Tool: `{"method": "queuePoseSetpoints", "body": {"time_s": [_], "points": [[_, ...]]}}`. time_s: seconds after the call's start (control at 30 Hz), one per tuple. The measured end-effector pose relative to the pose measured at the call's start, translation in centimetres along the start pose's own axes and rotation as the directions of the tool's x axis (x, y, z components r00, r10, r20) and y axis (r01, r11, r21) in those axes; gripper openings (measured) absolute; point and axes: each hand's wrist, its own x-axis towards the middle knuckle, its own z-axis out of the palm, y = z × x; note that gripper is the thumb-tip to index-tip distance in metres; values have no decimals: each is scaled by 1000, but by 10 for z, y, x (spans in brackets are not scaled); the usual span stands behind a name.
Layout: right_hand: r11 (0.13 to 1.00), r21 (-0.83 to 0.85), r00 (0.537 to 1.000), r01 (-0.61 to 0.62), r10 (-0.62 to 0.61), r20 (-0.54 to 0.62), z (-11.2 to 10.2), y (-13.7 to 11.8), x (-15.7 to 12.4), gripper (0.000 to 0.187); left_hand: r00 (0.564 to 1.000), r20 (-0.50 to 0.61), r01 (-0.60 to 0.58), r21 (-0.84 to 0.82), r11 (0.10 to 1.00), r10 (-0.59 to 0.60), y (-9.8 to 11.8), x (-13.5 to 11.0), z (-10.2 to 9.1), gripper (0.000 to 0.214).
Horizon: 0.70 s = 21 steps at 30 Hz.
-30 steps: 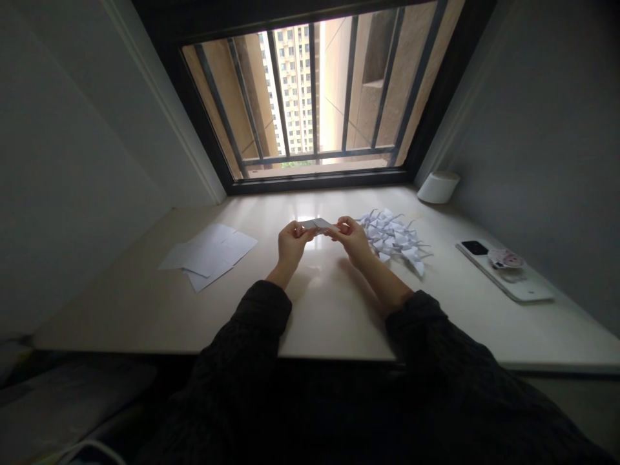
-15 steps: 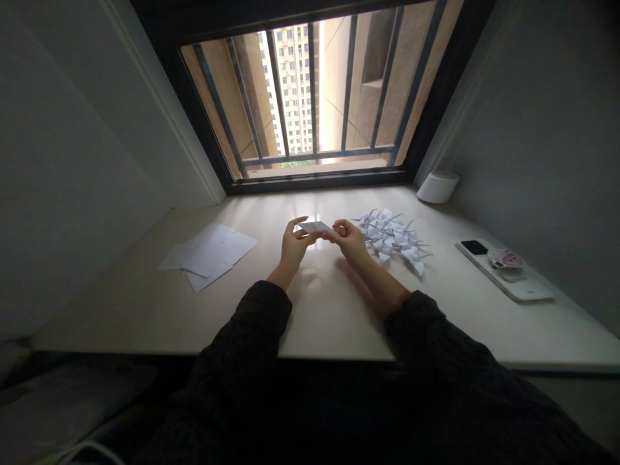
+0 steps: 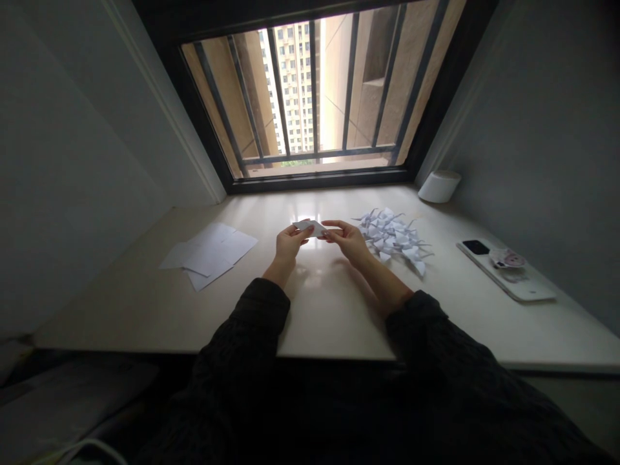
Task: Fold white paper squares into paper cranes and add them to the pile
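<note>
A small folded piece of white paper (image 3: 311,227) is held up between my two hands, above the middle of the pale table. My left hand (image 3: 289,245) pinches its left part, thumb on the near face. At its right end, the thumb and fingers of my right hand (image 3: 349,242) close on the paper's edge. Just right of that hand lies a pile of folded white paper cranes (image 3: 391,236). Several flat white paper sheets (image 3: 213,252) overlap on the table to the left of my left hand.
The pale tabletop (image 3: 334,323) runs up to a barred window (image 3: 317,97). A white cylindrical object (image 3: 438,186) stands at the back right. Along the right side lies a white phone (image 3: 504,271) with a round grip on it. Walls close in both sides.
The folded paper has tilted and turned in my hands. My left hand has shifted slightly left and its thumb now presses on the paper's face; my right fingers have straightened somewhat.
</note>
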Motion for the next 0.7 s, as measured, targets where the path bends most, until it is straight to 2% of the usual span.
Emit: {"method": "queuePoseSetpoints", "body": {"time_s": [0.43, 0.7], "points": [[997, -61, 998, 37, -40, -38, 0, 4, -1, 42, 999, 26, 27, 75, 997, -29, -3, 2, -3, 39], [996, -83, 999, 29, -31, -19, 1, 2, -1, 41, 998, -15, -50, 150, 987, 53, -2, -1, -2, 40]]}}
